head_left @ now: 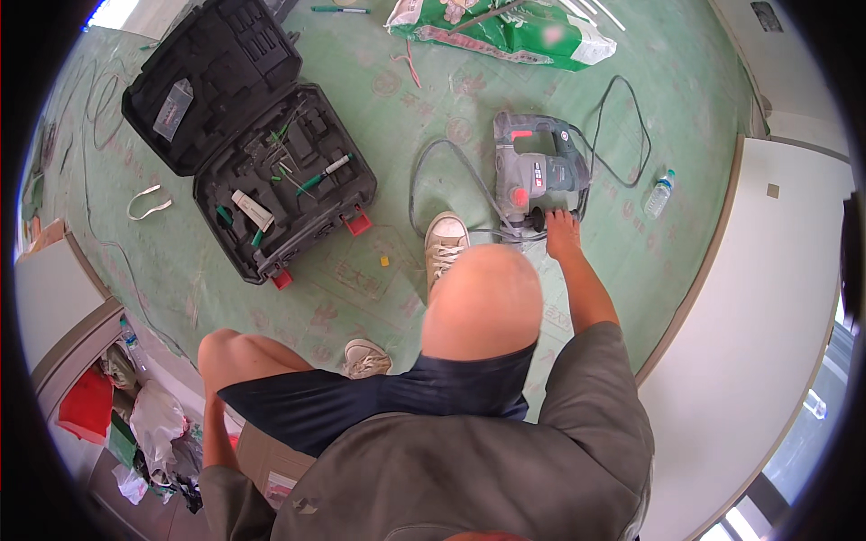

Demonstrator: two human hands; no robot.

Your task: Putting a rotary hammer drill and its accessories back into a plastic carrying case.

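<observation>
A grey-and-black power drill [532, 162] with red controls lies on its side beyond my knee, its black cable looped around it. My right hand [561, 230] has its fingers curled onto the black part at the tool's near end. My left forearm [215, 433] runs up beside my bent left leg, and the hand is hidden behind it. An open black tool case [307, 207] sits left of the tool, holding bits, green-and-white tubes and loose small parts. A small yellow piece [384, 261] lies by my foot.
Around me on the green floor sheet [667, 261] are a plastic bottle [660, 194], a green-and-white sack [505, 36], a white strap [149, 203] and cables. A white panel [740, 316] borders the right. Bags [162, 424] are heaped at lower left, beside cardboard [271, 460].
</observation>
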